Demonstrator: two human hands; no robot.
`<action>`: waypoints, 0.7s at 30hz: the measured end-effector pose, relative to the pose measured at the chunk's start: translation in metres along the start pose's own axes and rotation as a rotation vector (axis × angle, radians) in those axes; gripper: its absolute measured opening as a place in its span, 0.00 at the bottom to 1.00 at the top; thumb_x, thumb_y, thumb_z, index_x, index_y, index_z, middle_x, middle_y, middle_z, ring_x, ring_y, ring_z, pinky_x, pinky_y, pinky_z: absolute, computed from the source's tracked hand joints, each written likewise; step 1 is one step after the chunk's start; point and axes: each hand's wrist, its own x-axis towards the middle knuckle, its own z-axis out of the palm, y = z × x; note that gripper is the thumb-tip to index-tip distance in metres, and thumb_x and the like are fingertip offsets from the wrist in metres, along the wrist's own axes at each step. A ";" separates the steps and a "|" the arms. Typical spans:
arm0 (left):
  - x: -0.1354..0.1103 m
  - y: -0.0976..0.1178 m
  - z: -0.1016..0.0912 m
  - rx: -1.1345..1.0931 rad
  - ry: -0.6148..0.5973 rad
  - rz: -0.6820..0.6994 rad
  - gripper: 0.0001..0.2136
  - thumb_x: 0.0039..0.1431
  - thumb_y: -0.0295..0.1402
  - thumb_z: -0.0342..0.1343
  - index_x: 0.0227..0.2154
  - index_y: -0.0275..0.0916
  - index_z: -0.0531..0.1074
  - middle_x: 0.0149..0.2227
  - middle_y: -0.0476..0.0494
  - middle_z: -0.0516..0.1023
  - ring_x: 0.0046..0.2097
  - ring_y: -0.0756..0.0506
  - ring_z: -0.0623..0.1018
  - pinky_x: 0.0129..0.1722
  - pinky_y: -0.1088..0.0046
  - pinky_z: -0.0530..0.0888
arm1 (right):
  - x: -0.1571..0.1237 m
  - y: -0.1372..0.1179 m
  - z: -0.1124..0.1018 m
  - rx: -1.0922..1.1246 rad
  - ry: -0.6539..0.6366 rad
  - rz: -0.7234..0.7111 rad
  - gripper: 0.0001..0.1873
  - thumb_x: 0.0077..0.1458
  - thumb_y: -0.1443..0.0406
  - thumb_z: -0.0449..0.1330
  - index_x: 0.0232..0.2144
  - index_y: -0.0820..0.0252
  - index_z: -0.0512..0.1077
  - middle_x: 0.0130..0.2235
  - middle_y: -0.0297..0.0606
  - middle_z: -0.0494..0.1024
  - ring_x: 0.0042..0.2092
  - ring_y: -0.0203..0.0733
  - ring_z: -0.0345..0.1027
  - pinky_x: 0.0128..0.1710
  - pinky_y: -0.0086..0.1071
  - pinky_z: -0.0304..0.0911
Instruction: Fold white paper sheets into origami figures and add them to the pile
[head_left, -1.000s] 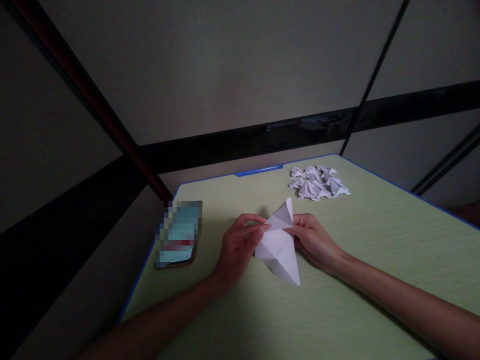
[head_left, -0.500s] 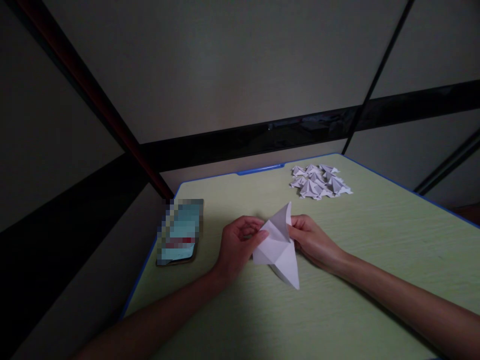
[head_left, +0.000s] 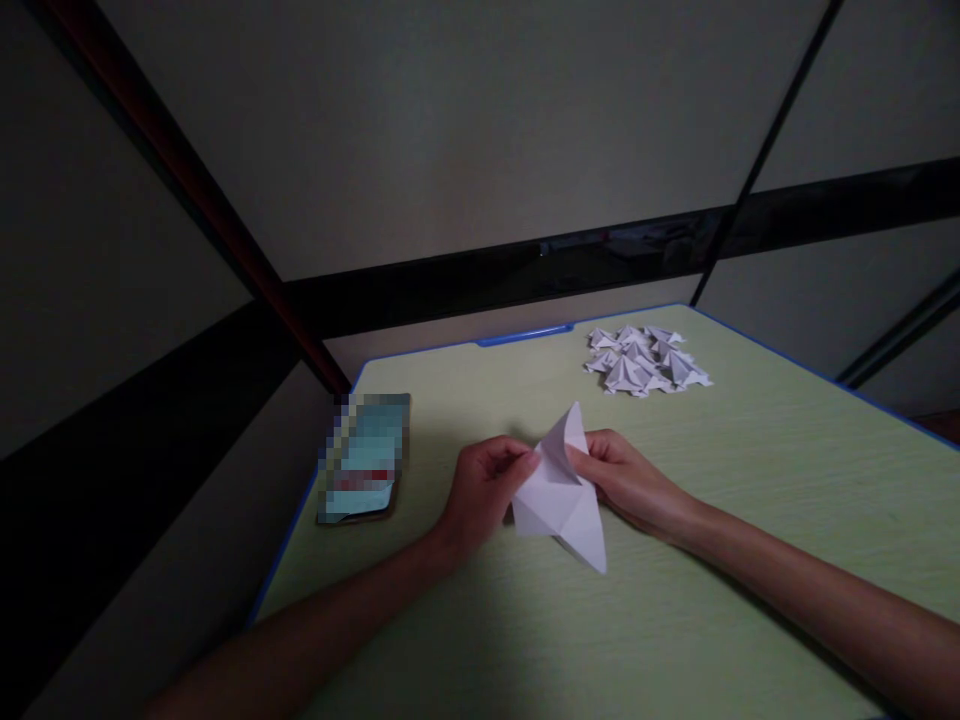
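Observation:
A creased sheet of white paper [head_left: 561,500], partly folded with pointed flaps, is held between my two hands just over the table. My left hand [head_left: 489,485] pinches its left edge, thumb on top and fingers curled behind. On the other side, my right hand [head_left: 619,475] grips the paper's right flap, with the thumb pressed on the inner face of the raised point. The fingertips behind the paper are hidden. One point of the sheet stands up at the top, and another reaches down toward me at the lower right.
Several folded white paper figures [head_left: 637,362] sit close together at the back right of the light green table [head_left: 750,450]. At the left edge lies a phone [head_left: 367,455] with a lit, partly blurred screen. A dark-banded panelled wall [head_left: 480,150] rises behind the table.
My right thumb has moved onto the inner face of the raised flap, and that flap leans slightly more to the left. My left hand still pinches the paper's left edge.

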 end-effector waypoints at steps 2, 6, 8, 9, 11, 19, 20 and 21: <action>0.000 -0.001 0.000 0.007 -0.007 -0.005 0.07 0.42 0.31 0.55 0.16 0.33 0.67 0.16 0.52 0.66 0.19 0.56 0.63 0.18 0.82 0.59 | 0.000 -0.002 0.001 0.000 -0.012 0.015 0.21 0.37 0.52 0.60 0.19 0.69 0.68 0.18 0.32 0.67 0.19 0.26 0.56 0.18 0.22 0.46; 0.000 -0.002 0.000 0.012 -0.010 -0.007 0.08 0.42 0.31 0.54 0.15 0.33 0.65 0.15 0.54 0.64 0.18 0.56 0.62 0.17 0.83 0.57 | -0.001 -0.004 0.001 -0.015 -0.053 0.025 0.19 0.38 0.54 0.60 0.21 0.69 0.69 0.20 0.33 0.69 0.21 0.27 0.59 0.19 0.22 0.50; 0.000 -0.003 0.000 0.011 -0.002 -0.013 0.08 0.42 0.31 0.54 0.15 0.34 0.64 0.14 0.54 0.63 0.18 0.57 0.61 0.16 0.83 0.56 | -0.002 -0.005 0.002 -0.028 -0.073 0.011 0.18 0.39 0.55 0.60 0.21 0.69 0.69 0.21 0.34 0.70 0.22 0.28 0.60 0.20 0.22 0.52; 0.000 -0.003 0.000 0.010 -0.001 -0.020 0.08 0.42 0.31 0.54 0.14 0.34 0.64 0.14 0.55 0.63 0.17 0.57 0.61 0.15 0.83 0.55 | -0.002 -0.006 0.002 -0.041 -0.076 -0.002 0.17 0.38 0.56 0.61 0.21 0.68 0.69 0.21 0.34 0.70 0.22 0.28 0.60 0.21 0.22 0.52; 0.000 -0.003 0.000 0.007 -0.007 -0.032 0.08 0.41 0.32 0.55 0.14 0.34 0.64 0.14 0.54 0.63 0.17 0.57 0.61 0.15 0.83 0.54 | -0.003 -0.009 0.003 -0.089 -0.061 -0.032 0.15 0.38 0.58 0.61 0.20 0.68 0.69 0.20 0.33 0.70 0.22 0.28 0.60 0.21 0.22 0.53; 0.001 -0.004 0.000 -0.006 -0.032 -0.043 0.08 0.37 0.33 0.58 0.14 0.33 0.68 0.14 0.53 0.66 0.18 0.56 0.63 0.16 0.82 0.57 | -0.005 -0.016 0.008 -0.266 0.031 -0.045 0.13 0.38 0.60 0.61 0.19 0.67 0.70 0.18 0.32 0.68 0.20 0.28 0.57 0.18 0.23 0.50; 0.001 -0.004 0.000 -0.005 -0.032 -0.043 0.08 0.37 0.33 0.58 0.14 0.33 0.68 0.14 0.53 0.66 0.18 0.56 0.63 0.17 0.82 0.57 | -0.005 -0.016 0.008 -0.278 0.041 -0.048 0.13 0.38 0.60 0.61 0.19 0.67 0.69 0.17 0.32 0.68 0.19 0.28 0.57 0.17 0.23 0.49; 0.001 -0.003 0.001 -0.004 -0.035 -0.042 0.08 0.37 0.33 0.58 0.15 0.33 0.69 0.15 0.53 0.66 0.18 0.56 0.63 0.17 0.82 0.57 | -0.005 -0.016 0.008 -0.291 0.054 -0.052 0.13 0.37 0.60 0.61 0.18 0.66 0.68 0.17 0.31 0.67 0.19 0.28 0.56 0.17 0.23 0.48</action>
